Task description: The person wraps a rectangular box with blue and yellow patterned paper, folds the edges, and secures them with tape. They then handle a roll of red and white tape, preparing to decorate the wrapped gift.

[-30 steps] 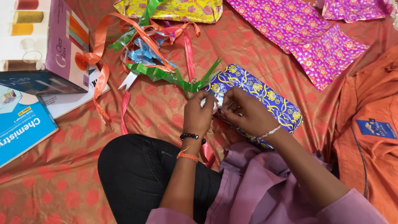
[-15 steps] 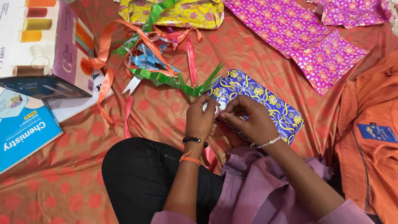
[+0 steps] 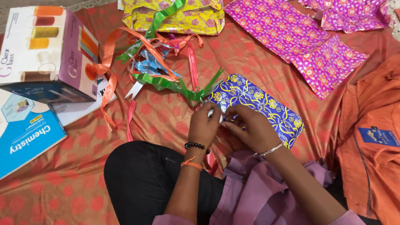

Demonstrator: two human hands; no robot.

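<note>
A flat parcel (image 3: 266, 106) wrapped in blue paper with yellow swirls lies on the red dotted cloth (image 3: 158, 112). My left hand (image 3: 203, 125) is closed around a small white roll (image 3: 211, 112) at the parcel's near left corner; most of the roll is hidden. My right hand (image 3: 250, 130) rests on the parcel's near edge, its fingertips pinched at the roll and touching the left hand. Beaded and orange thread bands circle my left wrist, and a silver chain the right.
A tangle of orange, green, pink and blue ribbons (image 3: 154, 66) lies beyond the hands. A yellow wrapped parcel (image 3: 187, 16) and pink paper sheets (image 3: 300, 41) are farther back. A printed carton (image 3: 46, 50) and a blue book (image 3: 25, 137) lie left, an orange garment (image 3: 371, 137) right.
Both hands stay together on the white roll; the right fingers have shifted slightly along it. The view has tilted a little, so everything sits lower in the picture.
</note>
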